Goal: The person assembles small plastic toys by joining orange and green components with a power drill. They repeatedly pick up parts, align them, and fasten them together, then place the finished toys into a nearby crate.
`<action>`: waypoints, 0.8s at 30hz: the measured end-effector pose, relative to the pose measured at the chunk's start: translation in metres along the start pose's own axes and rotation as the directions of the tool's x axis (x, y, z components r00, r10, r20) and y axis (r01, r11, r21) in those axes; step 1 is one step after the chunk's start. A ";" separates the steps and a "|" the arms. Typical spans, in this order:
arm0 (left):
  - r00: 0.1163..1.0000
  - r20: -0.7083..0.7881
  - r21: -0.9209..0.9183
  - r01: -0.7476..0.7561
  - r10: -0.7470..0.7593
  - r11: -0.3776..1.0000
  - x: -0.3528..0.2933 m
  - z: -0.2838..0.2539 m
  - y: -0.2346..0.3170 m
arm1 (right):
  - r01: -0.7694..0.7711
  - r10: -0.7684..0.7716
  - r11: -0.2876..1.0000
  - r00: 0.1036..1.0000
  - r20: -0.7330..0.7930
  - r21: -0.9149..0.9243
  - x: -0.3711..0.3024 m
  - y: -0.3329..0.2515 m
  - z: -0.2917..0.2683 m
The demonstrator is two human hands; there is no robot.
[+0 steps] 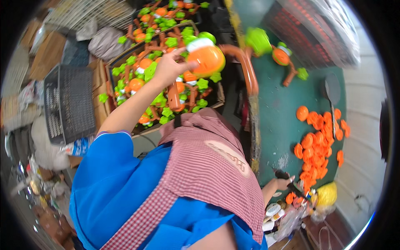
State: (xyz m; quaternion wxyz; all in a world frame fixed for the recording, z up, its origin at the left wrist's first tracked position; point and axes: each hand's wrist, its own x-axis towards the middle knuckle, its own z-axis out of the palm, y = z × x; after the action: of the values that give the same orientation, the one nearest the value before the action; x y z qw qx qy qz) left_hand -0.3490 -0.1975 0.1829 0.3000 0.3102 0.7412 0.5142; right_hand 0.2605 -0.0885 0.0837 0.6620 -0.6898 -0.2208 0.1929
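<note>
Working beside a green table (277,125), judging by the pose at a step of handling a single orange toy (207,61); calling next, most likely, for a steady hold and clear room above the pile.

Just left of the table, packed into a carton (222,99): many branch toys (135,84) in brown, orange and green. Well left of the table, past the carton: a grey basket (71,108) (contents impossible to make out). On the table's far end: a dark basket (302,35) under clear plastic, apparently with red inside.

Along the table's right side: a loose heap of orange caps (314,156). Left of the table, above the carton: the orange toy, clamped between thumb and fingers of the left hand (168,68). At the table's near end: a dark tool (296,191), seemingly gripped by the right hand (284,183).
</note>
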 end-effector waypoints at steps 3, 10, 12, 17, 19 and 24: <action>0.877 -0.437 -0.192 0.128 -0.201 0.973 -0.014 -0.063 -0.027 | 0.042 -0.039 0.997 0.998 0.040 -0.067 -0.009 -0.002 -0.019; 0.328 -0.818 -0.443 0.165 -0.473 0.881 -0.103 -0.179 -0.112 | 0.009 0.000 0.994 0.997 0.076 -0.108 0.016 0.012 -0.028; 0.156 -0.830 -0.501 0.214 -0.535 0.839 -0.132 -0.188 -0.162 | -0.028 0.042 0.987 0.995 0.086 -0.157 0.018 0.010 -0.022; 0.131 -0.600 -0.799 -0.052 -0.789 0.598 -0.185 -0.145 -0.238 | -0.082 0.110 0.969 0.988 0.110 -0.233 0.025 0.009 -0.011; 0.269 -0.445 -0.834 0.222 -0.854 0.505 -0.189 -0.130 -0.244 | -0.088 0.116 0.965 0.988 0.103 -0.246 0.029 0.005 -0.011; 0.392 -0.353 -0.729 0.455 -0.849 0.512 -0.154 -0.131 -0.229 | -0.125 0.150 0.954 0.986 0.075 -0.273 0.030 0.004 -0.016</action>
State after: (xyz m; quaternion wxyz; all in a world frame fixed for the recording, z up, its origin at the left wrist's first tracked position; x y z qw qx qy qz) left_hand -0.3873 -0.4549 0.0233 0.2627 -0.3301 0.6835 0.5957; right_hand 0.2946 -0.0852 0.0813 0.5366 -0.7766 -0.2272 0.2394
